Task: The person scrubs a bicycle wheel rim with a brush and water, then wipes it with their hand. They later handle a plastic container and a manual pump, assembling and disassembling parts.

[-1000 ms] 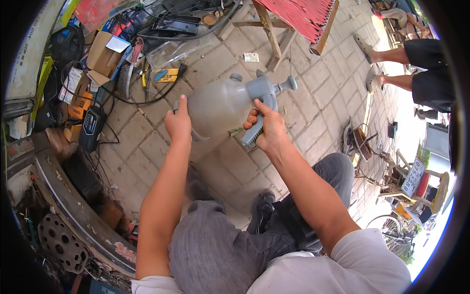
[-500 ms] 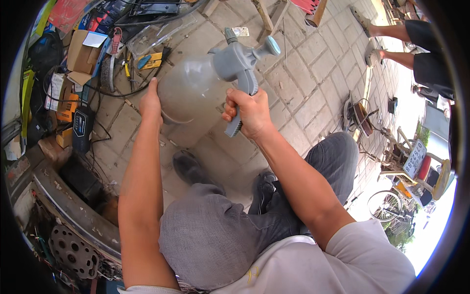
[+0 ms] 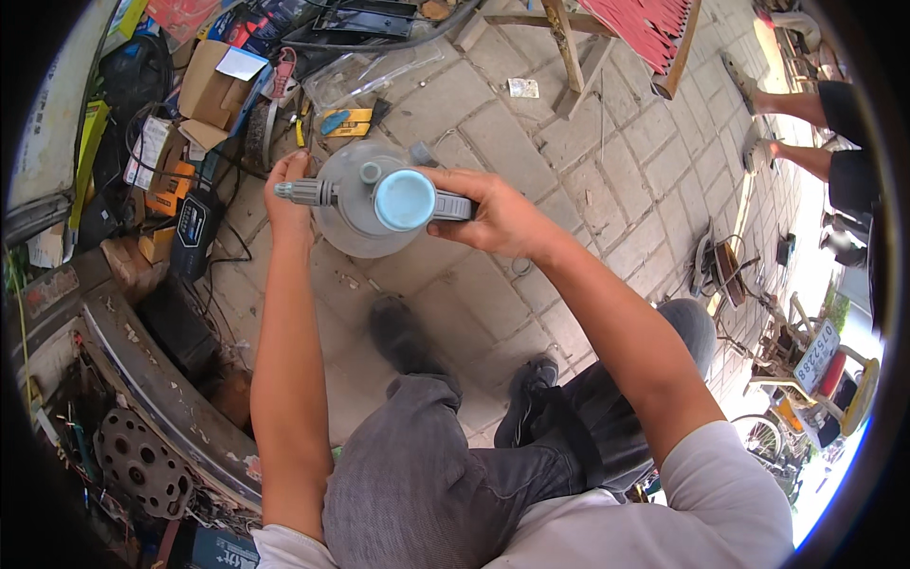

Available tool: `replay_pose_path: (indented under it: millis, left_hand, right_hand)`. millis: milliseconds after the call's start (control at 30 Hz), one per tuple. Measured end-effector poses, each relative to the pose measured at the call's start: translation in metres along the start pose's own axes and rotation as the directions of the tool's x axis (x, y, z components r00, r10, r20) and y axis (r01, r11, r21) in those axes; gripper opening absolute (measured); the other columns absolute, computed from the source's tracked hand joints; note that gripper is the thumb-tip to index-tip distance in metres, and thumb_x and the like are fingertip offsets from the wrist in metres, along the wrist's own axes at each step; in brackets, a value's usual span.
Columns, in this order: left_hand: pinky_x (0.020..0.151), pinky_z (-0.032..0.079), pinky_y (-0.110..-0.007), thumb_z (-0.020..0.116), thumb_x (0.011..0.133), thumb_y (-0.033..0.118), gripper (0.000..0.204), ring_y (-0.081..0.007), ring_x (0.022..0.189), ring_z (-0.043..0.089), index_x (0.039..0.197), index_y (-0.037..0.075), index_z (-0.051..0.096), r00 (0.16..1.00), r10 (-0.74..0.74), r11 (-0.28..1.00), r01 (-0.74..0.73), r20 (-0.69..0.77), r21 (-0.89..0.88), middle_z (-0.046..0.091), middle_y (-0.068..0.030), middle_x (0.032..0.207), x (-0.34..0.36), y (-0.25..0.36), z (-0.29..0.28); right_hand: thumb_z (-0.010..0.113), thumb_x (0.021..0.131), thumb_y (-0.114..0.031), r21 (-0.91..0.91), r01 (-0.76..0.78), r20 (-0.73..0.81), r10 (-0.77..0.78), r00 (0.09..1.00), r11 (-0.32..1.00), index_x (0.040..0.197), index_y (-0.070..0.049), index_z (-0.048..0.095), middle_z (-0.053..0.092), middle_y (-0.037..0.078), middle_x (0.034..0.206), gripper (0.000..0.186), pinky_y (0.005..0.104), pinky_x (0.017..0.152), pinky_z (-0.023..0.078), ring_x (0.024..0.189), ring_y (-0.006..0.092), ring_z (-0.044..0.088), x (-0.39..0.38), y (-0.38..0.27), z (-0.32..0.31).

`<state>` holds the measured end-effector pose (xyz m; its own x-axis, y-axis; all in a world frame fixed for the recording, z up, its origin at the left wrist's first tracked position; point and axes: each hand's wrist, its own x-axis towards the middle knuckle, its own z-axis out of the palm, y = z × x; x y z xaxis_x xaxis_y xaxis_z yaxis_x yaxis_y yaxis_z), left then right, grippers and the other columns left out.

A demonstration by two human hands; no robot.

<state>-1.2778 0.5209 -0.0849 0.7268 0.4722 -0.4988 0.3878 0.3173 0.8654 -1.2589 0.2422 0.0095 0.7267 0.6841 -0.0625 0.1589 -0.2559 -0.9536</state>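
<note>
A pump sprayer (image 3: pixel 360 232) with a translucent bottle, grey head and light blue round pump knob is held upright between my hands, seen from above. Its grey nozzle points left and its handle points right. My right hand (image 3: pixel 488 213) is wrapped round that handle. My left hand (image 3: pixel 289 190) is closed against the bottle's left side, behind the nozzle; the nozzle and bottle partly hide its fingers. Below the sprayer are my dark shoes and the paving.
An open cardboard box (image 3: pixel 213 95), a yellow packet (image 3: pixel 347 121) and a black battery-like case (image 3: pixel 196 228) lie at the left. A worn metal bumper (image 3: pixel 156 379) curves along the lower left. Wooden legs (image 3: pixel 566 57) stand at the far side; another person's legs (image 3: pixel 791 104) are at the right.
The sprayer has turned from lying tilted with its knob to the right to standing upright, knob facing up. Its nozzle now points left. Both hands have stayed on it.
</note>
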Motion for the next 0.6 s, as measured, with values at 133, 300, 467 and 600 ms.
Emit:
replay_pose_path:
  millis: [133,300,467,600]
  left_hand:
    - [0.097,0.035,-0.030,0.046,0.096,0.026,0.035,-0.0204,0.112,0.052,0.120,0.001,0.055,0.982,0.159,0.886,-0.093,0.107,-0.455,0.057,-0.0145,0.121,-0.073,0.020,-0.031]
    - [0.111,0.014,-0.042,0.038,0.097,0.026,0.043,-0.0216,0.125,0.044,0.132,0.004,0.047,0.969,0.242,0.787,-0.171,0.042,-0.593,0.051,-0.0159,0.132,-0.115,0.056,-0.055]
    - [0.093,0.039,-0.033,0.045,0.096,0.024,0.036,-0.0211,0.101,0.060,0.120,0.000,0.055,0.903,0.309,0.949,-0.273,0.300,-0.156,0.063,-0.0154,0.112,-0.152,0.039,-0.080]
    - [0.085,0.045,-0.032,0.054,0.094,0.020,0.030,-0.0192,0.089,0.062,0.114,-0.002,0.058,0.887,0.055,0.987,-0.119,0.458,0.112,0.066,-0.0108,0.102,-0.184,0.031,-0.070]
  right_hand:
    - [0.074,0.072,-0.011,-0.336,0.124,0.011,-0.128,0.992,0.934,0.126,-0.013,0.056,0.062,0.010,0.111,0.057,0.0403,0.091,0.041,0.102,0.0301,0.054,0.019,-0.014,-0.001]
    - [0.072,0.076,-0.017,-0.660,-0.051,-0.345,-0.242,0.907,0.750,0.120,-0.007,0.058,0.060,0.012,0.102,0.047,0.0392,0.083,0.044,0.096,0.0287,0.055,0.019,-0.022,0.007]
    - [0.067,0.083,-0.022,-0.216,-0.271,-0.473,0.143,0.870,0.938,0.112,0.002,0.060,0.061,0.010,0.078,0.038,0.0353,0.068,0.047,0.073,0.0225,0.057,0.009,-0.044,0.013]
    - [0.066,0.085,-0.032,-0.089,-0.144,-0.407,0.096,0.908,0.985,0.111,0.003,0.061,0.063,0.011,0.073,0.044,0.0369,0.063,0.048,0.065,0.0236,0.059,0.022,-0.086,0.018]
